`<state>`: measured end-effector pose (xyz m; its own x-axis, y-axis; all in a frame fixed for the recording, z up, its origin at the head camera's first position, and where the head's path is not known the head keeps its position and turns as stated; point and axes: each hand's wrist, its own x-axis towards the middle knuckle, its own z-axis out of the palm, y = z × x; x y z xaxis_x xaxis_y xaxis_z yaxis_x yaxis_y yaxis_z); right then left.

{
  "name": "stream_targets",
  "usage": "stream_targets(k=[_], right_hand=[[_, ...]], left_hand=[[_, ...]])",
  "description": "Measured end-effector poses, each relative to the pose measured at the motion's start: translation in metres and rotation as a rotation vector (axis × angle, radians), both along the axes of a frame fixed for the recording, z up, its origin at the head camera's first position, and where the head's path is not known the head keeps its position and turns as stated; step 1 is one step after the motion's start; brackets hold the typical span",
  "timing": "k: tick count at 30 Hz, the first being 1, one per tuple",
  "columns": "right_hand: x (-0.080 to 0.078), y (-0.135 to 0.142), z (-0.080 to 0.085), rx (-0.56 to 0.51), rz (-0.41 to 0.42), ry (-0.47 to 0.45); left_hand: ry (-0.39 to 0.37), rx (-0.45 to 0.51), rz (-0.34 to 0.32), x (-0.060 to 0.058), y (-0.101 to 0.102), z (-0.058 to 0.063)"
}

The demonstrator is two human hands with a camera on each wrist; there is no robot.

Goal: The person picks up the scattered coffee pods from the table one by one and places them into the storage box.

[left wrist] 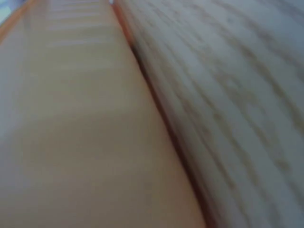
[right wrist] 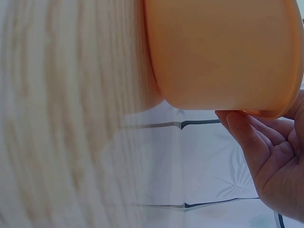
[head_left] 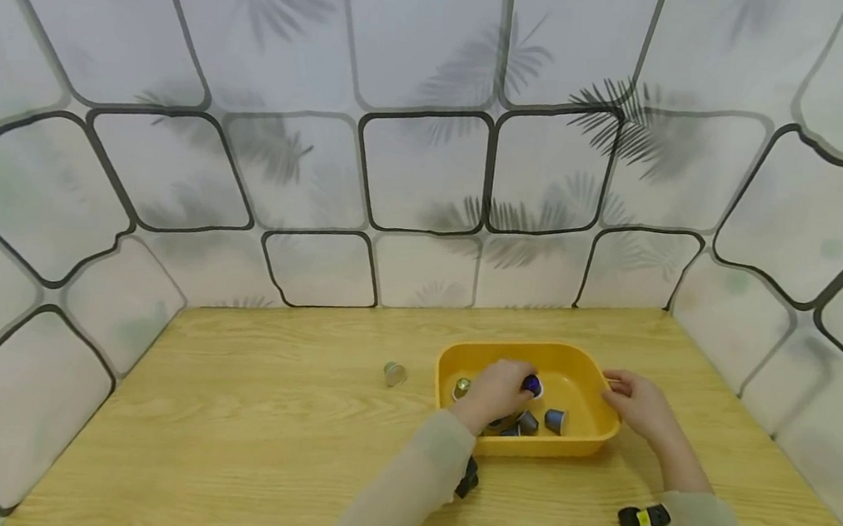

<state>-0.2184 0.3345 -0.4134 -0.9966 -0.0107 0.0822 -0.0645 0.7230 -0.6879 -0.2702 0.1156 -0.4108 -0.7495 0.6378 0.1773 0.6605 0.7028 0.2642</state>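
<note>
A yellow plastic tray [head_left: 577,391] stands on the wooden table, with several coffee capsules inside. My left hand [head_left: 498,387] reaches into it, and its fingertips pinch a dark blue capsule [head_left: 531,384]. Below and beside that hand lie a blue capsule [head_left: 555,421], a grey-blue capsule [head_left: 527,423] and a gold-green capsule [head_left: 461,388]; others are partly hidden by the hand. At the tray's right end, my right hand [head_left: 640,406] holds the rim. In the right wrist view, its fingers [right wrist: 247,137] touch the tray's outer side beneath the lip.
A pale, clear-looking capsule [head_left: 394,373] lies on the table [head_left: 265,416] left of the tray. Patterned curtains [head_left: 429,172] enclose the table at the back and sides. The left wrist view is filled by the tray's outer wall [left wrist: 85,118] and the tabletop [left wrist: 237,104].
</note>
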Motion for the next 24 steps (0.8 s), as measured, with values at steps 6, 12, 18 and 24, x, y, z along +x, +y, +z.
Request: stream_targets(k=[6, 12, 18, 24], right_hand=[[-0.001, -0.001, 0.001, -0.003, -0.007, 0.001], [-0.001, -0.002, 0.002, -0.003, -0.009, -0.004], [-0.001, -0.002, 0.002, -0.007, -0.009, -0.015], [-0.001, -0.003, 0.001, -0.011, -0.011, -0.029]], left_hand=[[0.009, -0.053, -0.039, -0.001, 0.001, -0.001], [-0.005, -0.128, -0.056, -0.003, 0.003, -0.006], [0.003, -0.207, -0.076, -0.003, 0.004, -0.01], [0.008, -0.24, -0.078, -0.002, 0.003, -0.011]])
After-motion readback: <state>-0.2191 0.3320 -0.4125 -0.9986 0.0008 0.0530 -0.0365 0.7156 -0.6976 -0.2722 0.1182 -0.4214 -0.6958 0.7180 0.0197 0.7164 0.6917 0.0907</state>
